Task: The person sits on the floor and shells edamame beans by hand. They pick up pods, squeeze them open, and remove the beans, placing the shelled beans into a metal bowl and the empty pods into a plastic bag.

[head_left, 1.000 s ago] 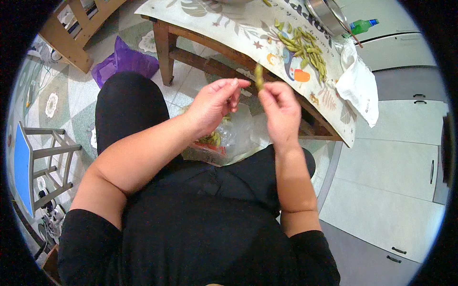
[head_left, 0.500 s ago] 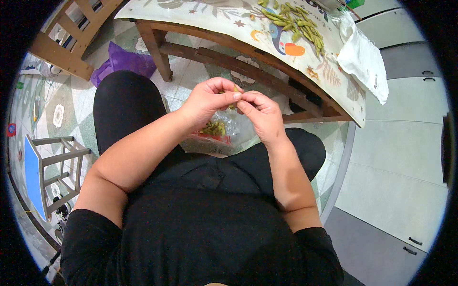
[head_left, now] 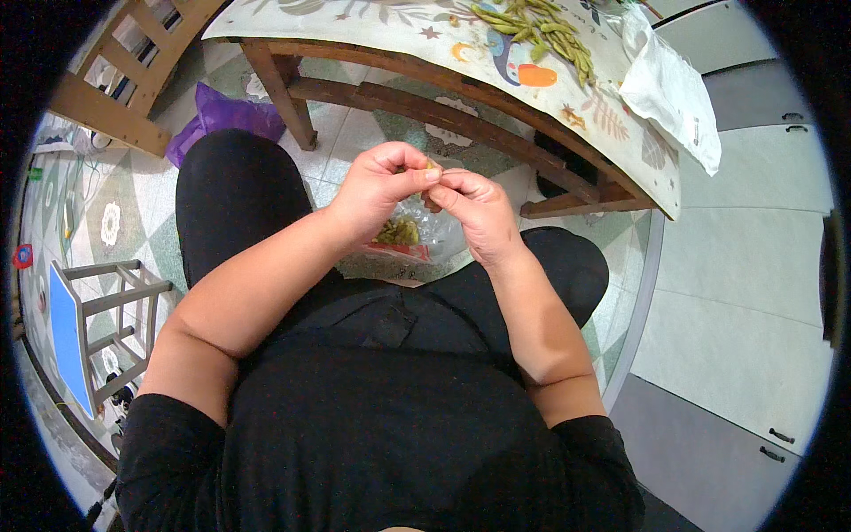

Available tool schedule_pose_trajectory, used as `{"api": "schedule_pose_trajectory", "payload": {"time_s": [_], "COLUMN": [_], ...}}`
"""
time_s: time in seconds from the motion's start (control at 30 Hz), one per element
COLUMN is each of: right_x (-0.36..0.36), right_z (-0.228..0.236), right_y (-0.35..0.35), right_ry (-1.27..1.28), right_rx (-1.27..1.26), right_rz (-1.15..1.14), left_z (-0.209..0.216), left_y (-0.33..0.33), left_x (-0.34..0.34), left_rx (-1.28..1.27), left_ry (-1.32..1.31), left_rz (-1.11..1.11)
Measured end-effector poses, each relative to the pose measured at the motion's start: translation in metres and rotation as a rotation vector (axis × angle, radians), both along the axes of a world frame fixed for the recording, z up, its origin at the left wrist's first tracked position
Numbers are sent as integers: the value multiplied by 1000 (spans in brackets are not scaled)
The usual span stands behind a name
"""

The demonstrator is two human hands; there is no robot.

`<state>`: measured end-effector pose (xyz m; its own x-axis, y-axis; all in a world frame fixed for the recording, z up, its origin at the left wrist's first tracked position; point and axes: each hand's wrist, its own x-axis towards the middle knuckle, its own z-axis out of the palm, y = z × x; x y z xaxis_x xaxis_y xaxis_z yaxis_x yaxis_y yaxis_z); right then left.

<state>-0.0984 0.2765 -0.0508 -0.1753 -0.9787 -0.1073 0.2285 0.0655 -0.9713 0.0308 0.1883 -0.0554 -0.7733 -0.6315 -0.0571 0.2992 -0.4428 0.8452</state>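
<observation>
Pinching was noted in both hands in the head view, the sole view on file. The left hand had thumb and bent forefinger closed on a small yellow-green pod; the right hand met it there, thumb and fingers pressed in on the same item. Fingers covered most of the pod, so whether it was whole or split could not be told. The two-handed fingertip hold was judged to suit so small an item, giving control from both sides.

Beneath the hands, between the spread knees, sat a clear plastic bag with green pieces inside. Its placing appeared deliberate: anything dropped would likely land in it. Loose pods lay heaped on the patterned cloth of the table, ahead and to the right, presumably for the right hand's reach. A crumpled white bag lay beyond them at the table's right edge. A purple bag lay near the left knee.
</observation>
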Motion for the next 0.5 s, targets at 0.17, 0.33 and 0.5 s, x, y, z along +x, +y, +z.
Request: {"api": "schedule_pose_trajectory", "payload": {"time_s": [0.17, 0.33, 0.5], "right_x": [5, 1, 0], "right_z": [0, -8, -7], "right_y": [0, -1, -3], "right_ry": [-86, -215, -398], "right_rx": [48, 65, 99], "right_rz": [-21, 15, 36], "left_z": [-1, -6, -10], "left_y": [-1, -4, -6], "left_x": [1, -1, -4], "left_rx": [-33, 9, 208], "left_ry": [-38, -55, -42], "left_rz": [9, -20, -57]}}
